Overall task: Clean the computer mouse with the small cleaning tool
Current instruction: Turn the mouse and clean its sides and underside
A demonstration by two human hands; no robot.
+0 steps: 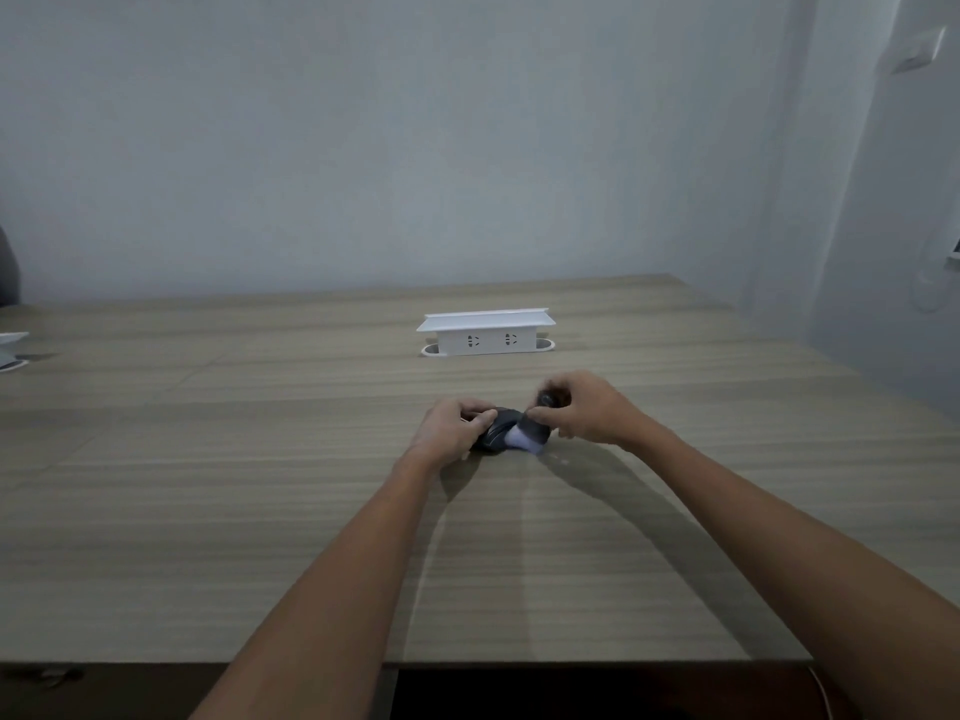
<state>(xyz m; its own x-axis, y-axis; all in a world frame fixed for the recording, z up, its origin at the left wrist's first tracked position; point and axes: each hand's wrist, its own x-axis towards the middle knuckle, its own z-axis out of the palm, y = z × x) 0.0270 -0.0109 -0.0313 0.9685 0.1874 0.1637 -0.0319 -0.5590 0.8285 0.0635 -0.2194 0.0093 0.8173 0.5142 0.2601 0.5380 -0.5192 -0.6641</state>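
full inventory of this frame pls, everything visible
table: 1, light wood grain, fills the lower half of the view
socket box: 1, white, lid raised, centre of the table beyond the hands
mouse: 1, dark grey, on the table between the hands
cleaning tool: 1, dark with a pale tip, against the right side of the mouse
white object: 1, cut off at the left edge, cannot identify
wall switch: 1, white, upper right wall
left hand: 1, gripping the mouse
right hand: 1, gripping the cleaning tool
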